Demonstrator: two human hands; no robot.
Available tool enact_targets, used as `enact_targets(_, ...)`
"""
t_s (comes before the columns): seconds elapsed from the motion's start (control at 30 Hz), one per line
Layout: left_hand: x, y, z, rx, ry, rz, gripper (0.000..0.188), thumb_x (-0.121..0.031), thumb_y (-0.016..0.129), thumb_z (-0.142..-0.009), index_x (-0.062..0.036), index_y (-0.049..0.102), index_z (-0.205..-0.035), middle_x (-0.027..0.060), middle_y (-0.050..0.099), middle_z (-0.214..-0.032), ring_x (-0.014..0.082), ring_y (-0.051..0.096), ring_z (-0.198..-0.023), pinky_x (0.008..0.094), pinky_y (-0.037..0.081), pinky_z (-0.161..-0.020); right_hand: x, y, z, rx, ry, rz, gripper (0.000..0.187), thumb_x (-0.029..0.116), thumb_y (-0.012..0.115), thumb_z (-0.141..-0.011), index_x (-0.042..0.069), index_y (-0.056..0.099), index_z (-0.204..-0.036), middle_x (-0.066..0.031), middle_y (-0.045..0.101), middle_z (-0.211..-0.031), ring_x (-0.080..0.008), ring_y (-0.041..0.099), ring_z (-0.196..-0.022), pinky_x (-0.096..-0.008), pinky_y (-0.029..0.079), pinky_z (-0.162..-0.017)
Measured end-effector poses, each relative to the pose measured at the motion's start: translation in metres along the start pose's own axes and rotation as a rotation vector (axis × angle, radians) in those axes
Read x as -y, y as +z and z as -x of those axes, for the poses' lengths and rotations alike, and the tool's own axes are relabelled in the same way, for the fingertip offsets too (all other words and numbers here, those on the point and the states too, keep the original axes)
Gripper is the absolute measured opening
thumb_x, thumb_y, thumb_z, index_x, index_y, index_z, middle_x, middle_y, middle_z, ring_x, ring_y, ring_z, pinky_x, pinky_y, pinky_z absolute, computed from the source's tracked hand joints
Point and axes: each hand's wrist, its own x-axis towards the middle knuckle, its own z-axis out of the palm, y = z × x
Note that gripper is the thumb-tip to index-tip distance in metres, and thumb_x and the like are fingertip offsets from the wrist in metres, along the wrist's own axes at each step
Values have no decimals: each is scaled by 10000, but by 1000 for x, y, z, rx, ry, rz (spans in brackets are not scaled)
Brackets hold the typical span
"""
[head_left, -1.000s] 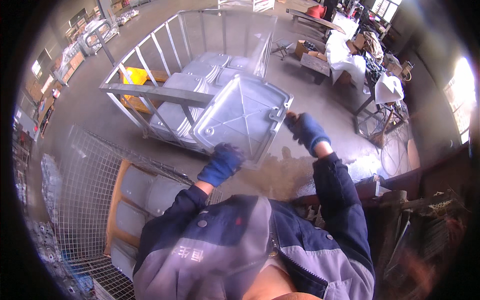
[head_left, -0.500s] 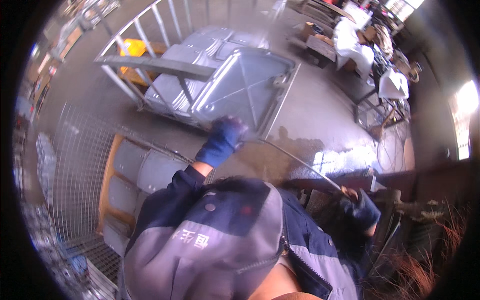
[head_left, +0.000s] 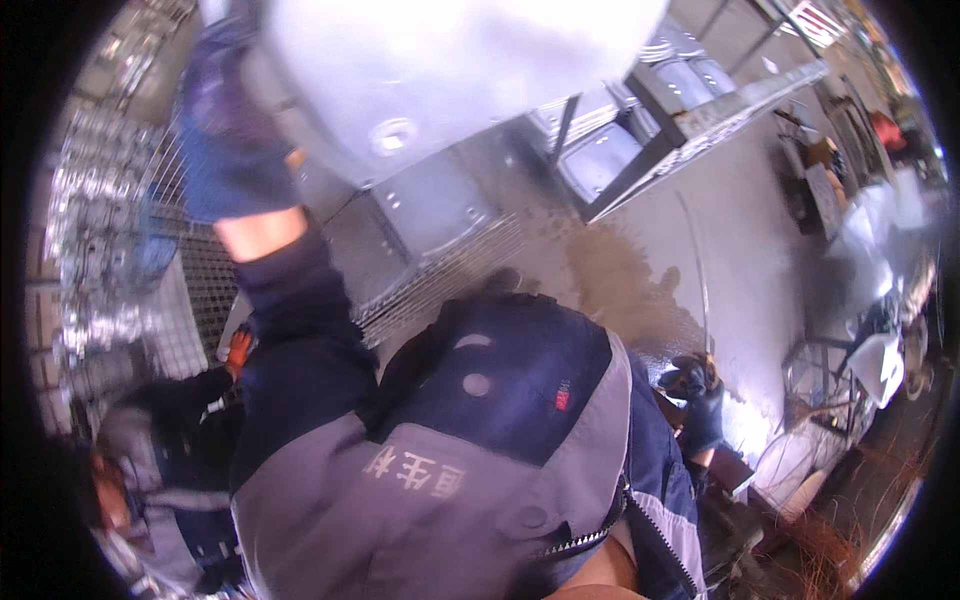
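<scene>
My left hand (head_left: 235, 130), in a dark blue glove, reaches up at the upper left. It grips the edge of a large pale grey pressed panel (head_left: 460, 75), held up in front of me, with a round dimple near its lower corner. The panel's top runs out of the picture. My right hand (head_left: 700, 395), gloved too, is at the lower right, closed round a thin metal rod (head_left: 705, 290) that points away from me over the floor.
A wire-mesh crate with grey panels (head_left: 435, 205) stands below the raised panel. Beyond it, a metal frame rack (head_left: 700, 125) holds more stacked panels. A co-worker (head_left: 180, 470) with an orange glove is at the lower left. A wet brown patch (head_left: 625, 290) marks the floor.
My left hand has lifted the panel off the stack in the rack and swung it left over the mesh crate. My view has turned left; the co-worker now shows. My right hand keeps the rod.
</scene>
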Motion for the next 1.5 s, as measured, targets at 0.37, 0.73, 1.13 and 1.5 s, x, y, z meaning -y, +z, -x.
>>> enact_targets(0.37, 27, -143, 51, -216, -811, -134, 744, -608, 570, -857, 92, 606, -1106, 194, 653, -1017, 226, 639, -845, 340, 523, -764, -60, 58, -82, 291, -177, 392, 256, 204, 550, -960, 35, 581, -1149, -77, 655, -969, -114, 612, -780, -262, 509, -643)
enact_targets(0.73, 339, -138, 213, -469, -1313, 115, 572, -501, 581, -895, -32, 568, -1221, 94, 656, -1086, 263, 614, -872, 385, 481, -723, -91, 144, -101, 130, 175, 175, 275, 223, 536, -970, 29, 580, -1159, -60, 649, -944, -115, 613, -777, -264, 514, -660)
enact_targets(1.13, 370, -136, 549, -547, -2117, 576, 603, -553, 368, -962, -86, 497, -1321, 109, 544, -1310, 322, 476, -1185, 446, 384, -1030, -100, 180, -34, -111, 299, 138, 297, 243, 520, -982, 22, 579, -1171, -41, 643, -918, -115, 613, -773, -267, 520, -679)
enact_targets(1.5, 373, -150, 549, -162, -2330, 591, 518, -455, 413, -959, -52, 526, -1264, 177, 619, -1187, 399, 566, -1052, 477, 415, -957, -113, 175, 25, -260, 220, 0, 319, 261, 505, -993, 15, 577, -1182, -24, 638, -893, -115, 613, -770, -269, 525, -696)
